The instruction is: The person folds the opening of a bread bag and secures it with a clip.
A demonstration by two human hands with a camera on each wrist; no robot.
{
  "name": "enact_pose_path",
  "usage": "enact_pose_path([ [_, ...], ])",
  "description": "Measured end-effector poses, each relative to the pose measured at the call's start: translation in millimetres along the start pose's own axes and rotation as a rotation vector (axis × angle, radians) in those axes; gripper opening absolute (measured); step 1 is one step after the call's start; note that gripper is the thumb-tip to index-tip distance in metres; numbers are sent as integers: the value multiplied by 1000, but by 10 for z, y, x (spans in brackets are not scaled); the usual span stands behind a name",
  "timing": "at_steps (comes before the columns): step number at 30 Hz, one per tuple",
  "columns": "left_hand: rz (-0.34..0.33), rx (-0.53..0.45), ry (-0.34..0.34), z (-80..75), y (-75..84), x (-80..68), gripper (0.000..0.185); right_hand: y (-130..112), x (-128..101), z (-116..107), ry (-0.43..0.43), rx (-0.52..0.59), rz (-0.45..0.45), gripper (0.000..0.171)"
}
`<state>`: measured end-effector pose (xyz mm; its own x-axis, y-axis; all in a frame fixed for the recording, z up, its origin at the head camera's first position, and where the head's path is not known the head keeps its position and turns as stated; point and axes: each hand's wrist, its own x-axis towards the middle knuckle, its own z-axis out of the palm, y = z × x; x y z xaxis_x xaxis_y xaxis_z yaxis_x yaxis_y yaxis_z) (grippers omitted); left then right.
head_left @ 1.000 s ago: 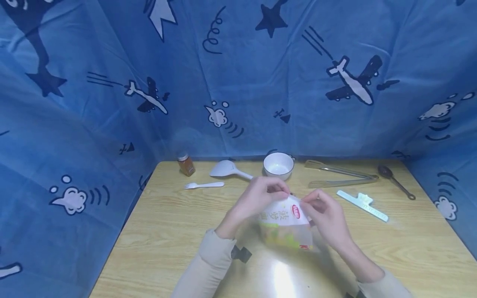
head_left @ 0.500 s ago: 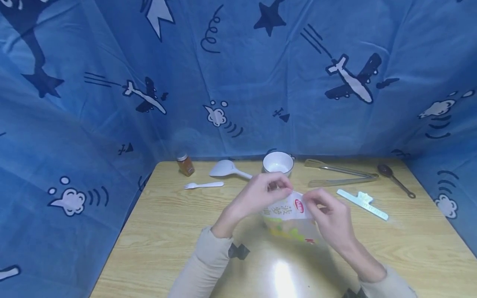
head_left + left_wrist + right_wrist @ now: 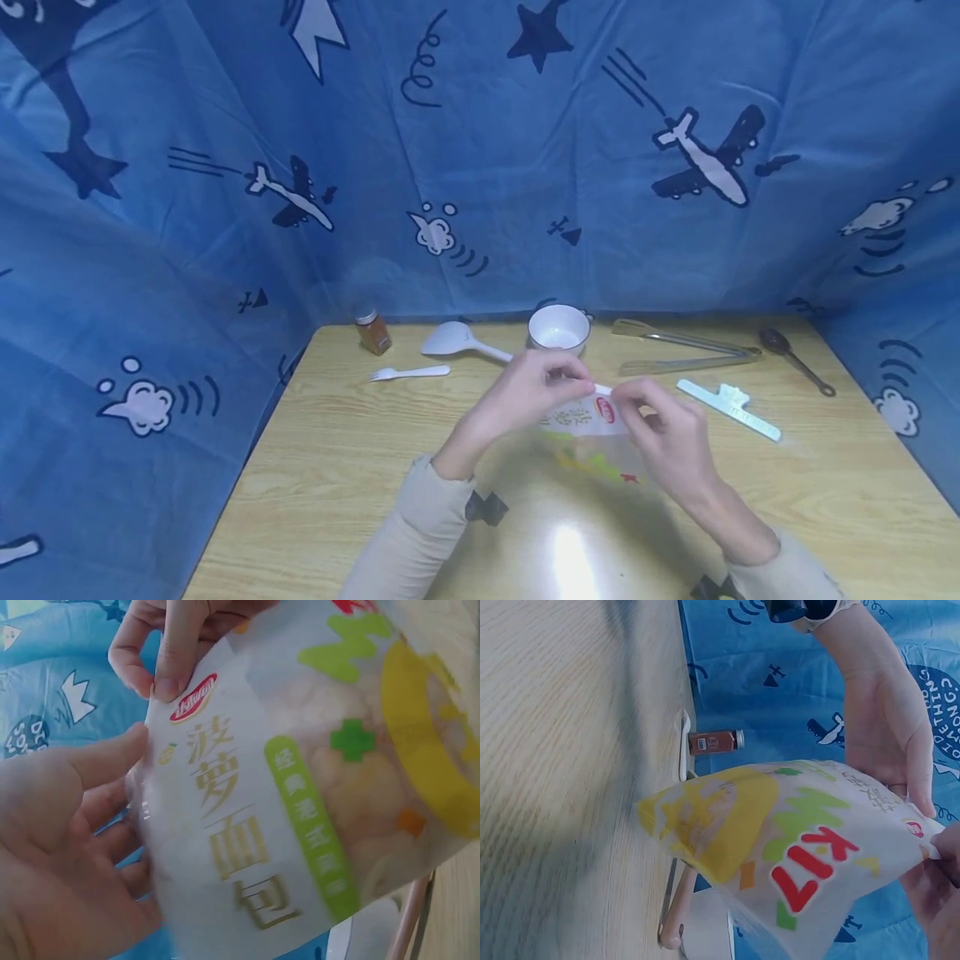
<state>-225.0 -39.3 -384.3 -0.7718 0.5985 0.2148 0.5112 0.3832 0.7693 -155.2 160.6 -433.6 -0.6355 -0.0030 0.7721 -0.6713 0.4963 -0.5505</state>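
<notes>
A bread bag [image 3: 588, 433], white on top and clear lower down with yellow and green print, hangs above the table between my hands. My left hand [image 3: 528, 396] pinches its top edge with thumb and fingertips. Close beside it, my right hand [image 3: 667, 433] grips the same edge near the red logo. The left wrist view shows the bag [image 3: 225, 810] broadside, with pale bread inside behind the film. From the right wrist, the bag [image 3: 780, 840] is tilted, its yellow lower corner toward the table. A narrow white strip of the edge shows between both sets of fingertips.
Along the back of the table [image 3: 337, 467] lie a jar [image 3: 373, 332], a white fork [image 3: 411, 372], a white spatula [image 3: 450, 338], a white bowl [image 3: 559, 327], metal tongs [image 3: 690, 352], a pale blue bag clip [image 3: 727, 408] and a dark spoon [image 3: 791, 358]. Blue printed cloth [image 3: 495, 167] hangs behind.
The bag has shifted slightly right, and its front looks more foreshortened in the head view. Both hands have edged slightly right and keep their hold on the top edge.
</notes>
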Motion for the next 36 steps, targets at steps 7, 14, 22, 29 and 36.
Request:
enact_pose_path([
  [7,-21,-54,64,57,13,27,7,32,1,-8,37,-42,-36,27],
  [14,-13,-44,99,76,59,-15,7,58,-5,-34,7,-87,-64,28],
  [22,43,43,161,92,108,-55,9,-34,44,-9,-85,47,222,24],
  [29,72,126,165,117,105,-70,10,-20,91,48,-78,26,232,6],
  [36,65,150,137,86,86,-97,8,30,44,46,-52,-10,114,16],
])
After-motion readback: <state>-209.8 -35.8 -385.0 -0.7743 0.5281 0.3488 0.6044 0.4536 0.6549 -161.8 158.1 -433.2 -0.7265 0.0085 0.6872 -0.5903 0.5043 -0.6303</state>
